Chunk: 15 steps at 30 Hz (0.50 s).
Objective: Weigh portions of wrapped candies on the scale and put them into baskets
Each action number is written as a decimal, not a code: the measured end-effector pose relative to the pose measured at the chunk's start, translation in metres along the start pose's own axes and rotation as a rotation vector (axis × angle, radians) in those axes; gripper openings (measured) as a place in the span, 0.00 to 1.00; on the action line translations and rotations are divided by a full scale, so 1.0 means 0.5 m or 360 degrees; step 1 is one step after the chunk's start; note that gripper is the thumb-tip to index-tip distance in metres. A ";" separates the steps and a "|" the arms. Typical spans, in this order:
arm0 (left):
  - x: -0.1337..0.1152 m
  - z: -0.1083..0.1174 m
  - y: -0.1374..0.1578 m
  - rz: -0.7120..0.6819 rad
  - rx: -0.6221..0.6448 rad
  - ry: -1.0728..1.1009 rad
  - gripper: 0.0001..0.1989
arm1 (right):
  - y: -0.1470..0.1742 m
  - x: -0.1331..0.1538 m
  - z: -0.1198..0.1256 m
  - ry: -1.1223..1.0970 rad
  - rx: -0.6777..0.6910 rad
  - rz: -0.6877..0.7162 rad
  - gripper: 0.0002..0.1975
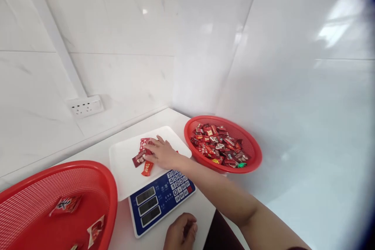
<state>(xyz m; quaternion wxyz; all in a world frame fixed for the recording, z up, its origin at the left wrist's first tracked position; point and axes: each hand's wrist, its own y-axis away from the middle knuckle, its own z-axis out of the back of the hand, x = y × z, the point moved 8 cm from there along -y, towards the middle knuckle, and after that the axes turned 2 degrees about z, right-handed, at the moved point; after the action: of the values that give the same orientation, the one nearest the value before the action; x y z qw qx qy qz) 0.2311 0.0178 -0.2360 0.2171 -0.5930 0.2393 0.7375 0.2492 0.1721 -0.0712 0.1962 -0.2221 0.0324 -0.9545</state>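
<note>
My right hand (164, 154) reaches across the digital scale with its fingers spread over several wrapped candies on the white weighing tray (123, 179). Its fingertips touch the pile, and the palm side is hidden. A dark red candy packet (140, 158) lies left of the fingers, and a bright red candy (147, 168) sits just below them. My left hand (181, 232) rests on the table in front of the scale's blue panel (155, 203). Its fingers are loosely curled, with nothing visible in them.
At the right stands a red mesh basket (254, 146) filled with red-wrapped candies (219, 144). A larger red basket (109, 203) at the lower left holds a few packets. Tiled walls meet behind the white table (129, 133); a wall socket (85, 106) is at left.
</note>
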 end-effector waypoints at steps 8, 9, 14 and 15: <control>-0.036 0.009 0.015 0.0079 0.0013 0.0060 0.13 | 0.122 -0.161 0.190 0.0128 -0.0379 -0.0273 0.19; -0.041 0.010 0.017 0.0089 0.0022 0.0060 0.12 | 0.131 -0.157 0.188 0.0127 -0.0343 -0.0219 0.17; -0.053 0.015 0.023 0.0120 0.0006 0.0037 0.09 | 0.133 -0.064 0.106 0.0070 0.0080 0.0118 0.12; -0.052 0.016 0.024 0.0130 -0.0010 0.0033 0.09 | 0.128 -0.047 0.086 0.0041 0.0179 0.0151 0.12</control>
<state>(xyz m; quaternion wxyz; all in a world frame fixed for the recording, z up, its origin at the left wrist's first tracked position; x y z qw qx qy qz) 0.2227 0.0121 -0.2079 0.1824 -0.5912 0.2632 0.7403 0.3105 0.1232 -0.0518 0.2531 -0.1967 -0.0083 -0.9472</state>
